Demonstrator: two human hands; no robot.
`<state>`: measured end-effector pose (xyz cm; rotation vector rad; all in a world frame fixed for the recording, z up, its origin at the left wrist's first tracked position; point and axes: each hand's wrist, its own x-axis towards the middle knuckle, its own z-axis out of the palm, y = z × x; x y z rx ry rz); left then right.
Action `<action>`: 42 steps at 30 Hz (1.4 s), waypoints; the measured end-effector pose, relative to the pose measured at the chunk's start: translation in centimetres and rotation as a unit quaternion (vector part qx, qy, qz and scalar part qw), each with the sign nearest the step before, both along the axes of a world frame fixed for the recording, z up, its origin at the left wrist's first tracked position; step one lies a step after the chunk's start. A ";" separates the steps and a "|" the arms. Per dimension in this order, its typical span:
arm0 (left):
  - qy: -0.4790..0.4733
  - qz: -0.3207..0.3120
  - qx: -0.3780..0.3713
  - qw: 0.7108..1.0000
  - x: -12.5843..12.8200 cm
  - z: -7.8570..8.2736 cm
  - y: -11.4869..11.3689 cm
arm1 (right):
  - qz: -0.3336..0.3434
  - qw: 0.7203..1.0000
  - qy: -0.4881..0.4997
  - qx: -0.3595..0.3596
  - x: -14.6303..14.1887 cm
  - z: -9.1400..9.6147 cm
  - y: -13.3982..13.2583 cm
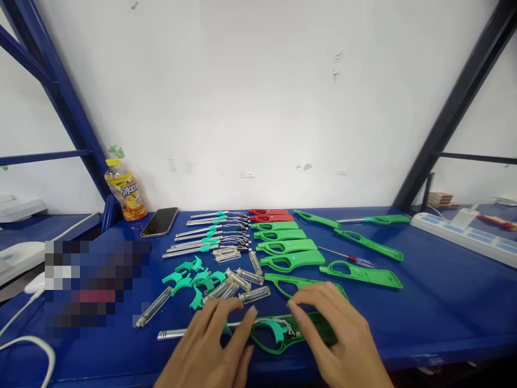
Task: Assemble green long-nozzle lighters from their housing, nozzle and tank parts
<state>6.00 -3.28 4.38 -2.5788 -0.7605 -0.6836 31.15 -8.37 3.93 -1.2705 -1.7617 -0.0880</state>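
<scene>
A half-built green lighter with a long metal tube lies at the near edge of the blue table. My left hand rests on its tube end, fingers bent and pressing down. My right hand covers the green handle end, fingertips pressing on it. Just beyond lie clear fuel tanks, teal triggers and metal tubes with teal ends. Green handle shells and red handle shells are lined up in the middle.
A yellow drink bottle and a dark phone sit at the back left. A small screwdriver lies among the green shells. A white power strip runs along the right. Blue rack struts rise on both sides. A white cable loops at left.
</scene>
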 end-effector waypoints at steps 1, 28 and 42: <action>0.000 0.010 -0.013 1.000 -0.1 1.1 0.4 | 0.017 1.000 -0.024 -0.011 -0.1 0.6 0.3; 0.036 -0.010 -0.323 0.946 1.0 3.9 4.5 | 0.056 0.943 -0.310 -0.109 -1.9 4.5 5.8; 0.058 0.021 -0.349 0.935 2.8 3.3 4.8 | -0.015 0.969 -0.213 -0.122 3.2 7.6 5.0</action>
